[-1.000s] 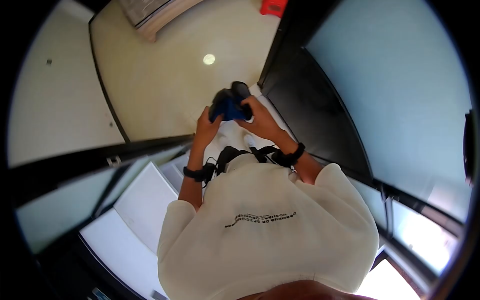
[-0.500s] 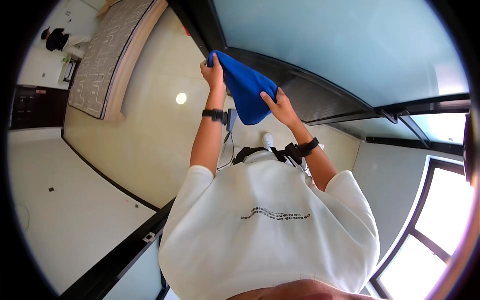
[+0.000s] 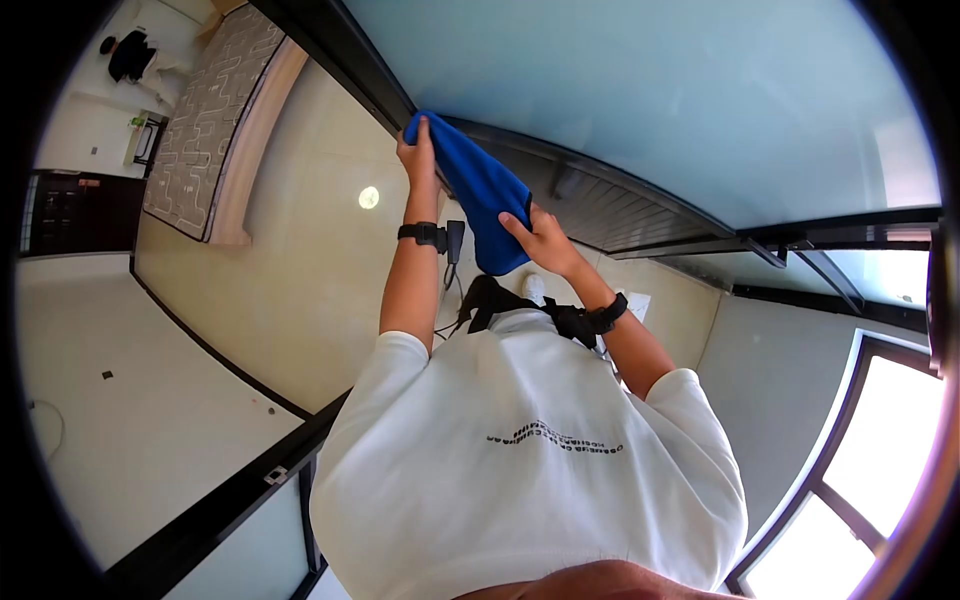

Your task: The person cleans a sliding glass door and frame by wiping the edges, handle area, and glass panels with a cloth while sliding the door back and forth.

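Observation:
A blue cloth stretches between my two hands, beside the dark frame of a glass door. My left hand grips its upper end close to the frame edge, thumb lying on the cloth. Lower down, my right hand pinches the cloth's other side, its thumb on top and the other fingers partly hidden behind. The cloth's bottom corner hangs above my legs. Each wrist wears a black strap with a device.
A bed with a patterned mattress stands at the upper left. Beyond it is a person in dark top. A window is at the right. A door edge with a latch lies at lower left.
The dark bundle with blue in my hands has given way to the spread blue cloth. Since half a second ago, my right hand has moved slightly left and down with it.

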Demonstrator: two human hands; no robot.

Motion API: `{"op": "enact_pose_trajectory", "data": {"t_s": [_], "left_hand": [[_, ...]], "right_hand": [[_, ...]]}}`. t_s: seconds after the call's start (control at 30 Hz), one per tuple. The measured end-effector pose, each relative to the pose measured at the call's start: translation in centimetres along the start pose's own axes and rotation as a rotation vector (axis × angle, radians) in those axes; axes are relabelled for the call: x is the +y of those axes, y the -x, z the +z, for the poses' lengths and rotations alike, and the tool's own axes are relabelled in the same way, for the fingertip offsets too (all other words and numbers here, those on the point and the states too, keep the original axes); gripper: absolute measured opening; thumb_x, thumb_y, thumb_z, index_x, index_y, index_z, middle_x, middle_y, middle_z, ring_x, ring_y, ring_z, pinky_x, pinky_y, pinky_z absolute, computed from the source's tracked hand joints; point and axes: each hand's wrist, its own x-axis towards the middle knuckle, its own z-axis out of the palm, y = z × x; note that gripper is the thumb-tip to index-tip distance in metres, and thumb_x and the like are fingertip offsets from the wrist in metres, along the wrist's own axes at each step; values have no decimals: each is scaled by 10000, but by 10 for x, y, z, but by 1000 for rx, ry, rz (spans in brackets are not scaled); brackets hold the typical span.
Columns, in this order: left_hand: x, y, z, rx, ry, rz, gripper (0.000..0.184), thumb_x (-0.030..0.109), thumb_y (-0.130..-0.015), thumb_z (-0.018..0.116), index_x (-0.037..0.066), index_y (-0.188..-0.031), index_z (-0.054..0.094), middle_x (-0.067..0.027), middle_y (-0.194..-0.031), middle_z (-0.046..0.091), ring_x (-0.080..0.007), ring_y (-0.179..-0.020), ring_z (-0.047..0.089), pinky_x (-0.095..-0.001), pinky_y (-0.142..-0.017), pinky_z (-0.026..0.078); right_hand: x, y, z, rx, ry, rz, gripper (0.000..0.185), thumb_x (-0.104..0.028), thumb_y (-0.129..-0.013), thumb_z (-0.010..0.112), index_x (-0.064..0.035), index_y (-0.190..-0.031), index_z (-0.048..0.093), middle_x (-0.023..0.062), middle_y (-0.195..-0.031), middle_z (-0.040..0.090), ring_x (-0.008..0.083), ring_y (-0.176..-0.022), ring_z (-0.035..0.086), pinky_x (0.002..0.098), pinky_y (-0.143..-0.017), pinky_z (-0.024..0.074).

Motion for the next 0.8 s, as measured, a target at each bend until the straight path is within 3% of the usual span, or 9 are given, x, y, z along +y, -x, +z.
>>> {"op": "enact_pose_trajectory", "data": {"t_s": [0.03,0.13,0.3,0.5,0.57,0.6,0.7,0.77,0.8], "left_hand": [[-6,-6,-3,10,-3,2,398,321,-927,695,-6,-1146,641,-93,-1064,677,-184,-949,623,-304,-872,485],[-16,-23,-10,-39,-154,2,317,394,-925,674,101,-1047,676,35,-776,602,-77,-616,523,-238,-512,363],[1,-17,-6,33,-194,-30,348,471,-899,667,127,-949,656,39,-722,581,-88,-598,515,-257,-514,362],[0,9,2,-164,-215,-403,398,562,-875,613,165,-857,637,34,-706,602,-104,-586,558,-256,-500,388],[-3,44,15,-342,-263,-259,434,471,-868,639,40,-913,654,-20,-765,638,-157,-645,593,-326,-605,470],[-12,59,25,-364,-292,-203,418,442,-867,640,25,-883,659,-35,-781,647,-161,-665,597,-335,-621,474],[-27,108,62,-392,-300,-243,373,376,-869,654,5,-828,669,-27,-743,635,-157,-662,590,-337,-616,461],[-34,124,71,-783,-447,-322,486,400,-885,646,-53,-1062,652,-106,-932,688,-189,-810,669,-327,-720,530],[-54,133,73,-830,-449,-329,486,400,-885,646,-53,-1062,652,-106,-932,688,-189,-810,669,-327,-720,530]], "right_hand": [[1,-1,-1,17,-4,-12,513,-331,-991,594,32,-1341,501,227,-1051,684,267,-990,672,376,-902,502],[-3,-6,0,10,-7,-26,531,-317,-991,591,28,-1375,467,249,-1134,666,315,-1057,669,387,-931,494],[2,-10,8,-28,-61,-60,560,-317,-978,609,26,-1390,448,269,-1196,640,366,-1119,645,397,-958,482],[-14,5,-20,0,218,-44,497,-345,-948,646,57,-1222,545,265,-961,673,403,-851,671,429,-801,526],[-38,19,-43,-326,476,118,443,-357,-935,663,73,-1027,606,249,-820,651,403,-714,631,452,-687,504],[-39,28,-49,-310,419,69,449,-367,-945,657,74,-872,611,231,-724,609,362,-637,599,442,-637,479],[-47,56,-60,-87,196,-49,439,-348,-970,634,66,-829,591,218,-657,567,324,-594,565,412,-615,477],[-21,67,-66,89,202,-96,348,-269,-984,630,51,-851,596,186,-639,547,305,-570,511,388,-594,462],[-4,70,-66,204,167,-130,317,-243,-982,628,46,-856,599,192,-680,567,327,-594,529,403,-605,461]]}}
